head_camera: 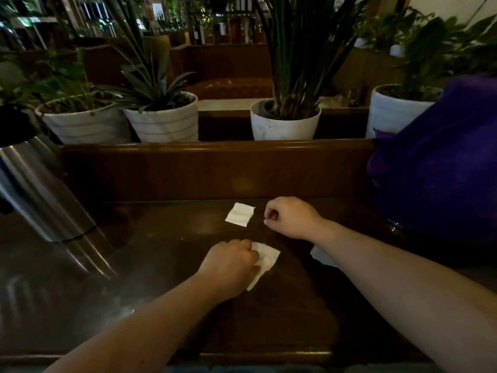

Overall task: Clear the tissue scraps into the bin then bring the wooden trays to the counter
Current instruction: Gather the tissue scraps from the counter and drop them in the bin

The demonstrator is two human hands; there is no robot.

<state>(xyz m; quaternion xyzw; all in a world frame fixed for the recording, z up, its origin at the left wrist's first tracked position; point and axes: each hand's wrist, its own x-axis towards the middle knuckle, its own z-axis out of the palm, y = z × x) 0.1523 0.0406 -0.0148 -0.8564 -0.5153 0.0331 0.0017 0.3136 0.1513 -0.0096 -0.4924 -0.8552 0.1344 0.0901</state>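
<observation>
Three white tissue scraps lie on the dark wooden table point(269, 319). My left hand point(228, 265) is closed on the nearest scrap point(266, 258), which sticks out to the right of my fingers. A flat folded scrap point(240, 214) rests farther back. My right hand point(291, 218) hovers just right of that scrap, fingers curled with thumb and forefinger pinched and nothing visible in them. A third scrap point(321, 255) peeks out from under my right forearm. No bin and no wooden trays are in view.
A shiny steel pitcher point(40, 192) stands at the left. A purple bag or cloth point(435, 170) sits at the right. A wooden ledge point(215, 149) behind the table carries several white plant pots point(285, 122).
</observation>
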